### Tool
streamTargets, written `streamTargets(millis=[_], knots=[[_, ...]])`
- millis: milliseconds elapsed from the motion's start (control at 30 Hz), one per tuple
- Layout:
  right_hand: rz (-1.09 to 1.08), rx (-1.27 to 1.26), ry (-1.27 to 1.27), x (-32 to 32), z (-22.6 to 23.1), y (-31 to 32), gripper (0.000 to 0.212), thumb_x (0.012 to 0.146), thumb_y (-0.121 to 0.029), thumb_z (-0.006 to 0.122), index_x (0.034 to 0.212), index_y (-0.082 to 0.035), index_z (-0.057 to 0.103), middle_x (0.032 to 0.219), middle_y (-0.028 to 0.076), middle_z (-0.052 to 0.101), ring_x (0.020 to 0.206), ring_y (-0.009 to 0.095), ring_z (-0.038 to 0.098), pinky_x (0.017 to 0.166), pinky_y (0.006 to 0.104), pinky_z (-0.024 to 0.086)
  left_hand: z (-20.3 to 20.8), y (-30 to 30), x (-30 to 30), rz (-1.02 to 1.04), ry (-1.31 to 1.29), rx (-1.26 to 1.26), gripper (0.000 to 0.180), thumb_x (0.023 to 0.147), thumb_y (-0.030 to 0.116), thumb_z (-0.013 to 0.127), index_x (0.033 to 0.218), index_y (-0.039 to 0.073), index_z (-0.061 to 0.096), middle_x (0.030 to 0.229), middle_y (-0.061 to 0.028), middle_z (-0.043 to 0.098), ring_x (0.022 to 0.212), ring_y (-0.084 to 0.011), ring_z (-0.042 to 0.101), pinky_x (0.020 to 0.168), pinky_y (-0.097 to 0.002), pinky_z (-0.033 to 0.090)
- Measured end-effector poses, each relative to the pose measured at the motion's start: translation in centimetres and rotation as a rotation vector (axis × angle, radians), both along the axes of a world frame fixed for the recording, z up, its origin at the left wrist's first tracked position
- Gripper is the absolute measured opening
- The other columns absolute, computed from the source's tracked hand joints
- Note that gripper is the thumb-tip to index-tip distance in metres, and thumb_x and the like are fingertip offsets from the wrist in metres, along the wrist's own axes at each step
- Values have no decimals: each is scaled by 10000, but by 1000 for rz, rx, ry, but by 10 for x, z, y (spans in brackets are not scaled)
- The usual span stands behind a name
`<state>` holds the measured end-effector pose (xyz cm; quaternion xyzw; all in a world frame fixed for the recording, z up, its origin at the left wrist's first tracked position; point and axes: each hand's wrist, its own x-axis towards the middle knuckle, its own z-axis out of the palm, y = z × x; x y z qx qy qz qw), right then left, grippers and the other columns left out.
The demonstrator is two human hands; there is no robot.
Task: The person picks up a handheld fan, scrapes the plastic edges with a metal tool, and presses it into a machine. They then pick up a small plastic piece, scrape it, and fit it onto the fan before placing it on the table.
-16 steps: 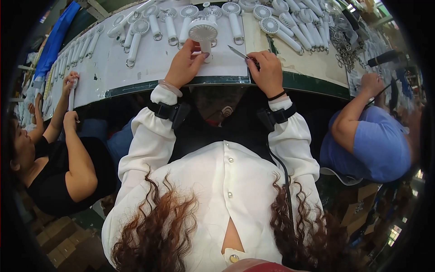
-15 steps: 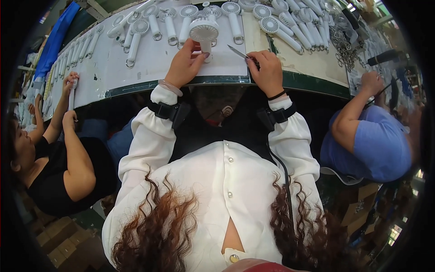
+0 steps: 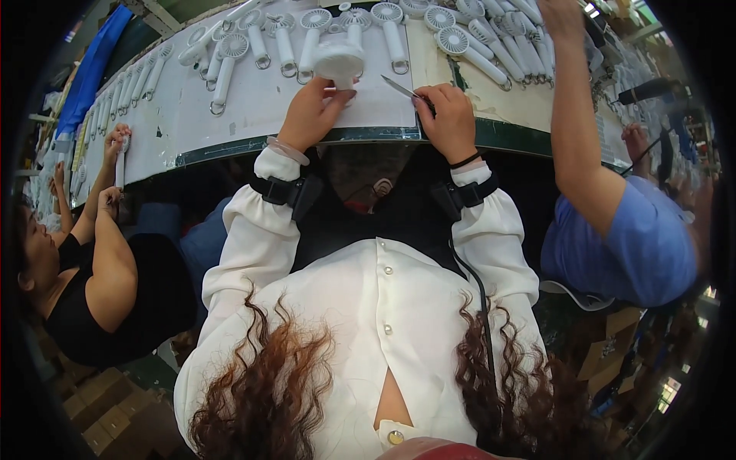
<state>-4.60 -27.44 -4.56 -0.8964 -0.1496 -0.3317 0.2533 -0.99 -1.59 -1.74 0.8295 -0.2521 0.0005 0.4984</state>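
Observation:
Upright above the near part of the white table, a white handheld fan (image 3: 339, 61) is gripped by its handle in my left hand (image 3: 313, 113). Its smooth rounded head faces me, and part of the handle is hidden by my fingers. To the right of it, my right hand (image 3: 447, 115) is closed around a small knife (image 3: 396, 85). The blade points up and to the left, toward the fan but apart from it. My fingers cover the knife's grip.
Several white fans (image 3: 314, 38) with metal rings lie in a row farther back. More fans (image 3: 491, 46) are heaped at the right. A co-worker's arm (image 3: 575, 130) reaches across the table there; at the left another person (image 3: 115, 284) holds a white fan.
The fan in my left hand has turned, so its smooth side shows instead of the grille. My right hand stays nearly still. The right co-worker's arm has stretched forward over the fans.

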Motion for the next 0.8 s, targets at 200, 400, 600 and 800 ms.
streamTargets(millis=[200, 400, 600, 800], knots=[[13, 49, 40, 2, -2, 2, 194, 865, -139, 661, 1039, -63, 621, 826, 63, 622, 719, 240, 589, 637, 356, 455, -5, 2, -3, -19, 203, -614, 345, 955, 73, 544, 1286, 33, 452, 1186, -157, 610, 1140, -251, 590, 944, -339, 493], [283, 850, 462, -16, 24, 38, 230, 943, -177, 584, 1131, -45, 574, 813, 21, 591, 633, 108, 512, 533, 239, 388, 10, -1, -27, -184, 274, -897, 338, 950, -2, 508, 1279, 42, 442, 1229, -162, 580, 1219, -300, 540, 1028, -421, 452], [654, 1608, 1152, -20, 31, 57, 264, 964, -164, 531, 1178, -13, 559, 805, -17, 514, 608, 32, 410, 463, 163, 288, 3, -5, -38, -207, 52, -895, 376, 901, -65, 562, 1248, 42, 465, 1222, -173, 585, 1228, -292, 532, 1036, -406, 447], [659, 1714, 1001, 0, 27, 62, 269, 953, -108, 514, 1187, 19, 552, 826, -13, 474, 642, 36, 407, 465, 166, 296, 1, -7, -46, -168, 32, -596, 431, 900, -84, 541, 1304, 31, 447, 1347, -167, 507, 1246, -310, 514, 1055, -417, 434]])
